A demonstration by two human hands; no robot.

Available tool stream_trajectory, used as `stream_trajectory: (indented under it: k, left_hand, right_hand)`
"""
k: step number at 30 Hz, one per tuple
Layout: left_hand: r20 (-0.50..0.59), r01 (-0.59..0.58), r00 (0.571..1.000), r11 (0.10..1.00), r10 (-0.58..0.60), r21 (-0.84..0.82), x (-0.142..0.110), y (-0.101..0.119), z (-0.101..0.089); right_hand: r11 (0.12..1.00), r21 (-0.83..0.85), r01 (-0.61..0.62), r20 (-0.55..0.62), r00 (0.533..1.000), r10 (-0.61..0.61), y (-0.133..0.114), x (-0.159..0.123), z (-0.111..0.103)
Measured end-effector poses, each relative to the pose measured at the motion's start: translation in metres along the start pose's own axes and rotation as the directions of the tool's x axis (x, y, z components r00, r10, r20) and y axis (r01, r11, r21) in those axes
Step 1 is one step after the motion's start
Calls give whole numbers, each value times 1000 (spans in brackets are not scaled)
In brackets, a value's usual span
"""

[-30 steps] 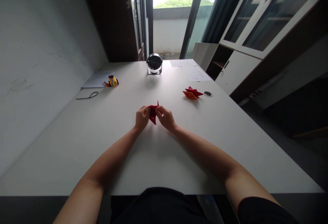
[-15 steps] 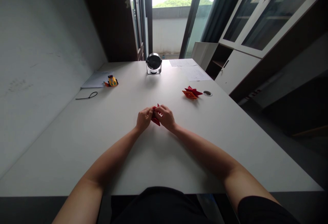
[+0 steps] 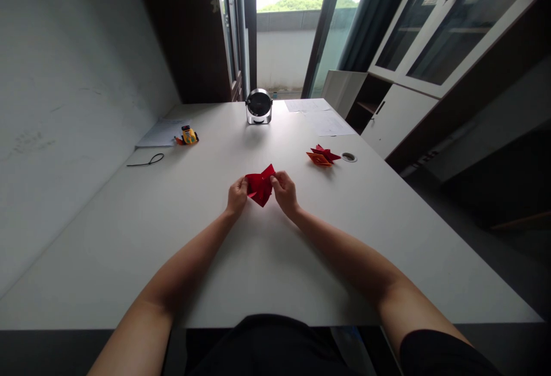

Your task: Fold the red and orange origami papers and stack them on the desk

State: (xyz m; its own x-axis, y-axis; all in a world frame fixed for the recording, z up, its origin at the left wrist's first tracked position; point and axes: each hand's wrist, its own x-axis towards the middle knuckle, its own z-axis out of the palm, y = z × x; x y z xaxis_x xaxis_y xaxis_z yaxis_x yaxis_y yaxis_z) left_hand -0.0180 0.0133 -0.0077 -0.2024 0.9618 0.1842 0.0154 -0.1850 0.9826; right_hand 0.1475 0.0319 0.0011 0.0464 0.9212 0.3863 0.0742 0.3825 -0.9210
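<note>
red piece (image 3: 262, 188): sides partly hidden | sheets (image 3: 331, 124): markings illegible | sleeve (image 3: 439, 353): cut off below

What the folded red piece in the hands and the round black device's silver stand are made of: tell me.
Folded red piece: probably paper, matte, judging by its thin edges and sharp folds. Silver stand: likely metal, smooth and glossy, given its bright reflections, though coated plastic could look the same.

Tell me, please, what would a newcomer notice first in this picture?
Probably the red paper, held between the left hand and right hand over the white table. Next might come the folded orange and red pieces to the right, then the round black device near the table's far end.
</note>
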Motion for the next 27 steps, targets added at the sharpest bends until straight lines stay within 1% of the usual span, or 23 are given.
stream_trajectory:
  k: [2,4,6,8,10,12,14,17,20,23,27]
  left_hand:
    - [-26,42,999,988,-47,-147,4,-5,1]
    - [-18,92,995,957,-101,-274,7,-8,1]
    - [15,141,989,924,-145,-357,9,-10,1]
    - [50,169,985,900,-163,-402,10,-10,0]
    - [67,184,983,888,-171,-421,11,-9,0]
    - [69,189,982,892,-177,-411,11,-7,-2]
    - [61,191,981,900,-182,-393,10,-4,-4]
    - [68,201,979,895,-190,-399,10,-1,-6]
    - [71,212,977,868,-202,-450,11,0,-6]
    - [50,211,976,846,-214,-490,12,-3,-6]
    - [-2,209,971,855,-239,-475,14,-6,-7]
  right_hand:
    - [991,118,-68,-19,997,71,7,3,0]
    - [969,209,-134,-13,990,140,13,6,0]
    - [946,256,-197,-9,979,206,17,8,0]
    - [928,280,-246,-14,965,260,19,9,0]
    - [905,314,-286,-9,953,304,20,9,0]
    - [888,341,-307,11,947,322,20,10,-1]
    - [893,338,-297,16,951,310,21,10,-2]
    - [913,312,-262,-7,961,278,22,11,-4]
    - [890,362,-276,5,956,294,23,11,-5]
    - [853,415,-317,48,944,328,24,11,-5]
    - [843,421,-335,57,937,344,23,10,-4]
